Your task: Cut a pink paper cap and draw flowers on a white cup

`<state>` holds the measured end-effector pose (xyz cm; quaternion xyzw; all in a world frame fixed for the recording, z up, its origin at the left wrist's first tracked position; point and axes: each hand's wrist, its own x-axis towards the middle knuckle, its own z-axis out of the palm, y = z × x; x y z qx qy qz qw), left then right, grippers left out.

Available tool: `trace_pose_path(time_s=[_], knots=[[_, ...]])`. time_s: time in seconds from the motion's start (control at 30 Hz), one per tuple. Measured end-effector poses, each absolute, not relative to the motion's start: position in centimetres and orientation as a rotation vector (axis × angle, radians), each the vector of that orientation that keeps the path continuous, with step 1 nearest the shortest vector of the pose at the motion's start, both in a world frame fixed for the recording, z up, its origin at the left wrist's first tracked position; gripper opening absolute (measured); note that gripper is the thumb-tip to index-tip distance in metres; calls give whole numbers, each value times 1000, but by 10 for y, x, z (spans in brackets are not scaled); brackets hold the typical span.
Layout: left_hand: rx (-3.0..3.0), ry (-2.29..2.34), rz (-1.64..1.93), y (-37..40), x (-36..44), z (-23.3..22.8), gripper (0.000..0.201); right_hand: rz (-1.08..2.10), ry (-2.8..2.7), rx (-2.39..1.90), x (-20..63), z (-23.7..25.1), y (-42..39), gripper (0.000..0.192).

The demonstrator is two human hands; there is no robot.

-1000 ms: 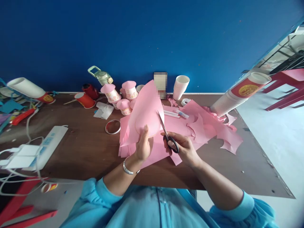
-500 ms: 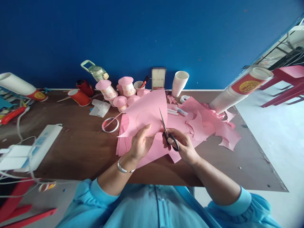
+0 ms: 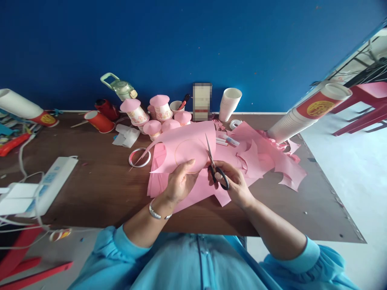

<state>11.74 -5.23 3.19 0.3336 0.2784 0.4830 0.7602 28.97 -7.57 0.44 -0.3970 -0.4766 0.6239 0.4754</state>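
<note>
My left hand (image 3: 182, 181) pinches the lower edge of a pink paper sheet (image 3: 193, 135), thumb on top. A circle is drawn on that sheet, and a curved piece has been cut from its left side. In my right hand (image 3: 234, 181) are black-handled scissors (image 3: 211, 155), fingers through the loops, blades pointing up and away at the sheet's right edge. Whether the blades are fully closed is hard to make out. Beneath lie more pink sheets (image 3: 196, 197). Pink paper offcuts (image 3: 254, 157) spread to the right of my right hand.
Paper cups with pink cone tops (image 3: 138, 114) stand behind the sheet. A phone (image 3: 202, 100) leans on the blue wall beside stacked white cups (image 3: 230, 104). A tape roll (image 3: 139, 157) lies left, near a power strip (image 3: 53, 185). A tall cup stack (image 3: 308, 112) tilts at right.
The held sheet's top edge has dropped lower and curled, uncovering the pink-topped cups behind it. Both hands stay almost in place, still gripping the paper and scissors.
</note>
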Motion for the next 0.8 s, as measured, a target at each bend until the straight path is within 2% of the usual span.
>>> trace_pose_path(time_s=[0.4,0.8], knots=[[722,708,1100,-54,120,32,24,1488,-1172,-990,291,6,-77,55],[699,719,1147,-55,116,25,17,1477,-1178,-969,291,3,-76,50]])
